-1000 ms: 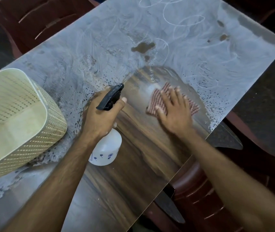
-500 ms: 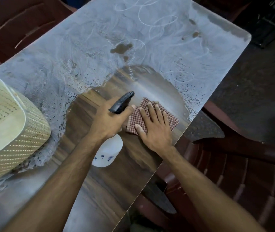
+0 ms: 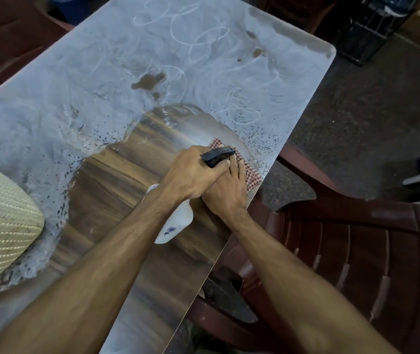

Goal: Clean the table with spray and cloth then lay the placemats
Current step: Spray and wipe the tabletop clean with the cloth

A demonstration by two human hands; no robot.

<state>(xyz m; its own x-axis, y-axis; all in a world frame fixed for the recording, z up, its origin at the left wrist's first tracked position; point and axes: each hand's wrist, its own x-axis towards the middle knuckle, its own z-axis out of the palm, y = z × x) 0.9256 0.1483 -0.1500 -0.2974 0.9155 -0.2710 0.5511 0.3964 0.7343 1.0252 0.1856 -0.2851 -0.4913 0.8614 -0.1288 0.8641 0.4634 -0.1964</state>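
A wooden table [image 3: 106, 180] is coated in whitish powder, with a wiped brown patch near me. My left hand [image 3: 191, 175] grips a white spray bottle [image 3: 175, 223] by its black trigger head [image 3: 217, 155], held above the table. My right hand [image 3: 226, 191] presses flat on a red checked cloth [image 3: 251, 178] at the table's right edge, partly under my left hand. Most of the cloth is hidden by both hands.
A cream woven basket [image 3: 1, 228] stands on the table at the left. Brown stains [image 3: 148, 81] lie in the powder further away. A maroon plastic chair [image 3: 352, 251] stands close against the right edge, and another chair [image 3: 7, 39] at the far left.
My right hand slid the cloth right to the table's edge. My left hand moved right with the bottle and now overlaps my right hand. The view shifted.
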